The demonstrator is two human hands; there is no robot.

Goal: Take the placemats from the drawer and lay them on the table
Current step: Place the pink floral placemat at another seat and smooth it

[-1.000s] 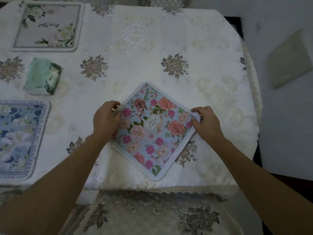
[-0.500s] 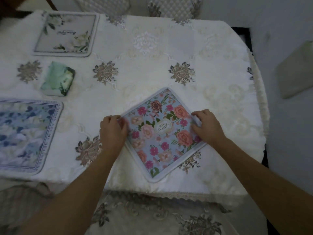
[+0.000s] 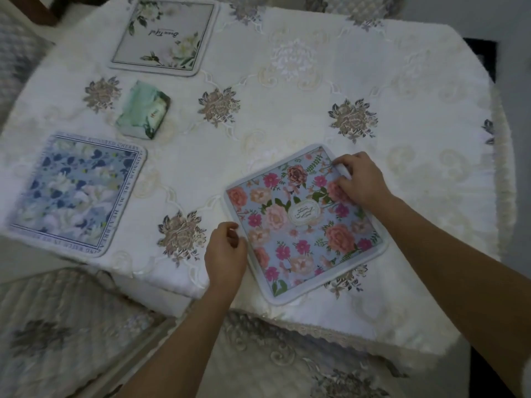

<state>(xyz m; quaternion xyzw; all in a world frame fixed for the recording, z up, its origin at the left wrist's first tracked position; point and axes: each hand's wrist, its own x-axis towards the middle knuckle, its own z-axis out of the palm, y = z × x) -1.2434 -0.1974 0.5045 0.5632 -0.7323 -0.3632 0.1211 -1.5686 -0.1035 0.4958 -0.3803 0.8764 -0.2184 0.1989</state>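
The right hand (image 3: 359, 179) sits on the far-right border of the pink floral placemat (image 3: 304, 222), fingers curled and pinching the white edging close to the far corner. Half a second ago it was nearer the right-hand corner, so it has crept up that side. The left hand (image 3: 227, 251) has moved more. It has left the mat's left corner, which now shows bare, and lies beside the near-left border with its fingers curled in. Whether they nip the edging or only touch it, I cannot tell.

The mat itself has hardly shifted under them. It lies flat on the desk (image 3: 416, 90), near the front edge and to the right, and is still set cornerwise to that edge. The change seems to be a fresh hold rather than a placement, most likely to turn the mat square before letting go.

Further out, the view has swung left and shows more of the cloth. A blue floral placemat (image 3: 74, 193) lies at the left edge and a white floral placemat (image 3: 163, 35) at the far side, both flat and well apart from the hands. A green tissue pack (image 3: 143, 110) sits between them. With three mats down, the laying looks well advanced, though the drawer is out of sight.
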